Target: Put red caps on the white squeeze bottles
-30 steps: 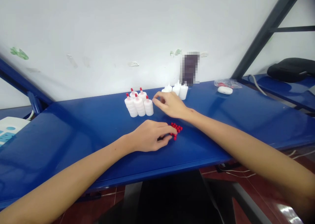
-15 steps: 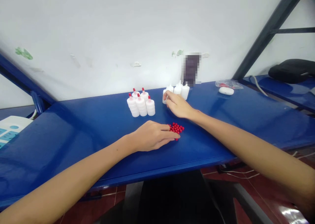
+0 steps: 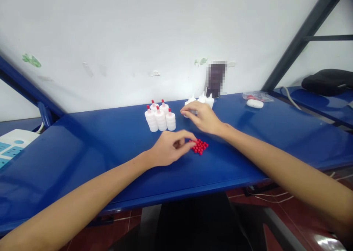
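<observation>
A cluster of small red caps (image 3: 201,146) lies on the blue table (image 3: 82,151). My left hand (image 3: 169,150) pinches at the cluster's left edge, thumb and fingertips together on a red cap. My right hand (image 3: 202,116) is closed around an uncapped white bottle (image 3: 188,107), lifting it slightly beside the other uncapped white bottles (image 3: 206,99). Several white bottles with red caps (image 3: 160,118) stand grouped to the left of my right hand.
A white earbud case (image 3: 255,103) and a clear plastic bag (image 3: 257,95) lie at the back right. A white power strip (image 3: 12,148) sits at the far left. A black bag (image 3: 328,80) rests on the neighbouring shelf, behind a dark slanted metal beam (image 3: 300,41).
My right hand went from the capped group to the uncapped bottles, closed on one and drew it out. My left hand went from lying flat on the caps to a raised pinch.
</observation>
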Motion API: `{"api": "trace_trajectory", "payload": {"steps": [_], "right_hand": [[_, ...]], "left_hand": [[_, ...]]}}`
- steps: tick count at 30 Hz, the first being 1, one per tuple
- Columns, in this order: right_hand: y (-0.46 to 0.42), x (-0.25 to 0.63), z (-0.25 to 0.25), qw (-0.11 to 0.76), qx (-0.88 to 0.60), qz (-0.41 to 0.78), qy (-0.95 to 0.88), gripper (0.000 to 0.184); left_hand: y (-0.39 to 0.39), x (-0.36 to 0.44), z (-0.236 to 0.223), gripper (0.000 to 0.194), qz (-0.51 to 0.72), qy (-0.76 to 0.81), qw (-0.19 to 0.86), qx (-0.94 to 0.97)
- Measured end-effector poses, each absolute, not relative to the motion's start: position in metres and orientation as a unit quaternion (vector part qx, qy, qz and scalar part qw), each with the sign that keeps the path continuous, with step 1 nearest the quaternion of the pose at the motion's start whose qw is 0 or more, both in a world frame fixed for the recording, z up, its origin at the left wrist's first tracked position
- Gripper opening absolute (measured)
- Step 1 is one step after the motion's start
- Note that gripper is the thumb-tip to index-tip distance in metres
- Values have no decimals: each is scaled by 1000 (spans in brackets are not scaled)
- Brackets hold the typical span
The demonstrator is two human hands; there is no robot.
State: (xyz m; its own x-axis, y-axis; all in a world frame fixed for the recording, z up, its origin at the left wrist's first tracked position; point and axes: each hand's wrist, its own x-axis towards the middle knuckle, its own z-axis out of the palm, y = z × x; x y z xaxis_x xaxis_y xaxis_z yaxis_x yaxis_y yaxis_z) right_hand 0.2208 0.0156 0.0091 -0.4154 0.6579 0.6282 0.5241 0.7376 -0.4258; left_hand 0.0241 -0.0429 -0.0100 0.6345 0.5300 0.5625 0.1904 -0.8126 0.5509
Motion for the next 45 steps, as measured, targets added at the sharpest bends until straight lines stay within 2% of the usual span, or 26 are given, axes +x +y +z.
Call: {"api": "trace_trajectory", "payload": {"steps": [3, 5, 9, 12, 17, 21, 24, 30, 38, 45], "right_hand": [[8, 220, 12, 439, -342, 95, -825, 31], [2, 217, 11, 451, -342, 131, -814, 37], [-8, 208, 6, 465, -303, 284, -782, 36], [-13, 204, 3, 464, -274, 338, -772, 34], [-15, 203, 4, 452, -262, 346, -779, 32], [-16, 204, 4, 431, -254, 340, -796, 22], [-17, 203, 3, 444, -238, 353, -789, 15], [-21, 200, 2, 470, -229, 413, -746, 13], [-22, 195, 1, 489, -209, 471, -704, 6], [-21, 200, 12, 467, -198, 409, -759, 10]], "left_hand": [[-34, 23, -9, 14, 493, 293, 268, 774], [-29, 21, -8, 16, 525, 314, 292, 735], [-28, 22, -9, 20, 511, 311, 339, 726], [-30, 23, -10, 20, 491, 300, 352, 738], [-29, 22, -12, 21, 473, 295, 361, 748], [-28, 23, -12, 21, 486, 294, 378, 732], [-28, 25, -11, 21, 503, 279, 406, 710], [-30, 29, -7, 18, 516, 264, 446, 682], [-34, 28, -9, 17, 525, 264, 431, 685], [-36, 34, -2, 18, 520, 282, 411, 693]]}}
